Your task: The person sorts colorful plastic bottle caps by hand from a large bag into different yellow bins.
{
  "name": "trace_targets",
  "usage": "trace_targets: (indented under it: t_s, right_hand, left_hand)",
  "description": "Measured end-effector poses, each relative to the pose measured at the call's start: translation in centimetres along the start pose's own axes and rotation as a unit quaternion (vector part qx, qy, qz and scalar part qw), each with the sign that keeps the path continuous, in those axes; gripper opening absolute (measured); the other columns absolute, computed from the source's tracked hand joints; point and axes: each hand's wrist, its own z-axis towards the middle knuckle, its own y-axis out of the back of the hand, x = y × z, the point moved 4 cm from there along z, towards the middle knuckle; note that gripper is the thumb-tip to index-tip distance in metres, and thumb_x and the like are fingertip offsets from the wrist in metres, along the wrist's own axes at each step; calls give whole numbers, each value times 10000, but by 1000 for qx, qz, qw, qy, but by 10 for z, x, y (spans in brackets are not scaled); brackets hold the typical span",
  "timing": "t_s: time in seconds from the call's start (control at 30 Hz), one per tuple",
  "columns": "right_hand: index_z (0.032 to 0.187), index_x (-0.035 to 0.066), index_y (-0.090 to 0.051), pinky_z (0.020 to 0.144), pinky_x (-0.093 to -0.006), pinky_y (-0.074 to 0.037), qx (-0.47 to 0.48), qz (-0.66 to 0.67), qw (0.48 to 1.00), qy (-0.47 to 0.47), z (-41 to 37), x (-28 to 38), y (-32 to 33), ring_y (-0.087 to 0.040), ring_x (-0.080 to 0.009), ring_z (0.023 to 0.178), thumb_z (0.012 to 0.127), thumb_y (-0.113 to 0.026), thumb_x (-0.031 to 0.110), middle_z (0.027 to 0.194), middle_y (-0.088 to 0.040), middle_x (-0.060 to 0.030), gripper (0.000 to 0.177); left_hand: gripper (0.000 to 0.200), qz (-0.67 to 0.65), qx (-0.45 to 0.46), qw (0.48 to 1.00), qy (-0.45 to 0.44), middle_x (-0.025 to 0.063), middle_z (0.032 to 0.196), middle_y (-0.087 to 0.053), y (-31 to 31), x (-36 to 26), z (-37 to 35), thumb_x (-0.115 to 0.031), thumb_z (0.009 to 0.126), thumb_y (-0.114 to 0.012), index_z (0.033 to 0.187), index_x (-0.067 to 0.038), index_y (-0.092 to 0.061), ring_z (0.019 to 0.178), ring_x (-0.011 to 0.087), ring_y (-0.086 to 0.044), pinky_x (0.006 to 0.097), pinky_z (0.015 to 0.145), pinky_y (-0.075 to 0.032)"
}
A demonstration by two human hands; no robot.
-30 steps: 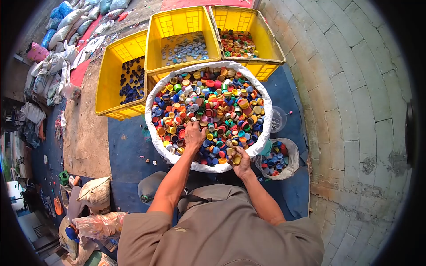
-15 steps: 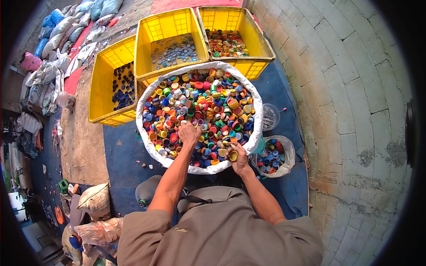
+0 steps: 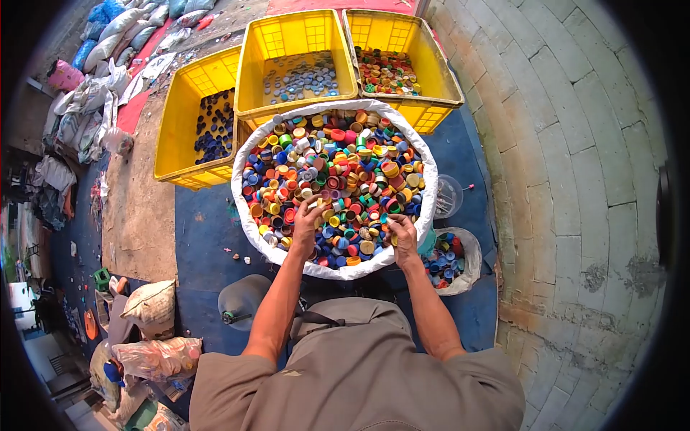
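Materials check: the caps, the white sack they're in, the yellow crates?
Bottle caps: moulded plastic, solid colours with a slight gloss. Sack: probably woven plastic fabric, matte white, with its rim rolled down in soft folds; the weave is too small to see. Crates: rigid plastic, uniform yellow, with moulded lattice walls.

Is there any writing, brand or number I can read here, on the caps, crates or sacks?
None can be read.
Any print on the bottle caps in the white sack is too small.
The yellow crates show no lettering.
The bags at the lower left are too blurred to tell.
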Motion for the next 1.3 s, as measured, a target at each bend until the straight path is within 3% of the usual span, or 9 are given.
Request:
trace_targets:
  t_s: [0.03, 0.17, 0.33, 0.4, 0.47, 0.77, 1.13, 1.2, 1.3]
  right_hand:
    - [1039, 47, -541, 520, -239, -449, -6, -40, 999, 15, 5, 3, -2, -529, -83, 583, 823, -672, 173, 731, -549, -8, 283]
    - [1003, 23, -576, 580, -223, -452, 3, -220, 971, 92, 35, -1, -10, -561, -81, 643, 801, -701, 162, 785, -612, -24, 275]
    - [1004, -13, -581, 755, -304, -523, 1, -458, 860, 223, 66, 13, -51, -669, -206, 852, 779, -677, 88, 892, -677, -113, 264]
    - [1059, -20, -556, 817, -359, -524, 16, -439, 865, 244, 89, 13, -65, -668, -265, 920, 790, -657, 64, 984, -675, -155, 299]
    - [1089, -17, -540, 834, -372, -522, -7, -509, 814, 280, 99, 19, -82, -656, -298, 965, 801, -658, 69, 1039, -666, -176, 323]
    - [1236, 47, -498, 802, -414, -524, 16, -613, 765, 198, 131, 19, -105, -660, -325, 922, 841, -613, 121, 1048, -669, -179, 418]
    - [1210, 24, -499, 760, -394, -528, -46, -456, 839, 293, 89, 57, -88, -671, -310, 868, 844, -610, 57, 973, -682, -164, 383]
    - [1230, 2, -462, 554, -291, -516, -16, -317, 926, 205, 89, 55, -75, -655, -180, 684, 872, -596, 58, 936, -669, -141, 386]
    - [1245, 1, -441, 451, -207, -476, 24, -139, 983, 115, 79, 51, -56, -633, -120, 643, 902, -569, 77, 931, -623, -110, 374]
  left_hand:
    - [365, -61, 44, 997, 25, -6, 968, -599, 3, 5, -5, -273, 855, -573, 1201, -161, -550, 728, 49, -538, 185, 522, -387]
    - [363, -241, 102, 962, 77, 52, 1026, -615, 17, 21, -32, -333, 877, -504, 1168, -123, -553, 779, 155, -600, 324, 625, -497]
    - [366, -270, 54, 957, 88, 74, 1005, -631, 26, 39, -60, -361, 916, -468, 1136, -88, -573, 786, 167, -615, 352, 644, -500]
    - [383, -272, 36, 956, 105, 68, 987, -627, 29, 43, -67, -385, 936, -458, 1134, -77, -573, 772, 162, -604, 343, 649, -499]
    - [410, -266, 27, 958, 105, 59, 971, -631, 31, 49, -73, -423, 949, -433, 1125, -81, -577, 789, 175, -609, 340, 652, -496]
    - [448, -309, 39, 944, 108, 78, 1024, -640, 39, 52, -86, -440, 961, -416, 1132, -54, -567, 820, 190, -617, 329, 649, -490]
    - [383, -290, 54, 950, 97, 136, 1156, -609, 28, 41, -69, -351, 988, -387, 1205, -66, -521, 911, 233, -632, 388, 720, -522]
    - [384, -280, 67, 953, 94, 141, 1185, -601, 20, 34, -62, -350, 988, -390, 1214, -69, -519, 929, 237, -633, 390, 728, -524]
    - [371, -272, 90, 954, 93, 130, 1193, -600, 2, 23, -56, -335, 983, -411, 1221, -73, -524, 936, 237, -637, 380, 732, -539]
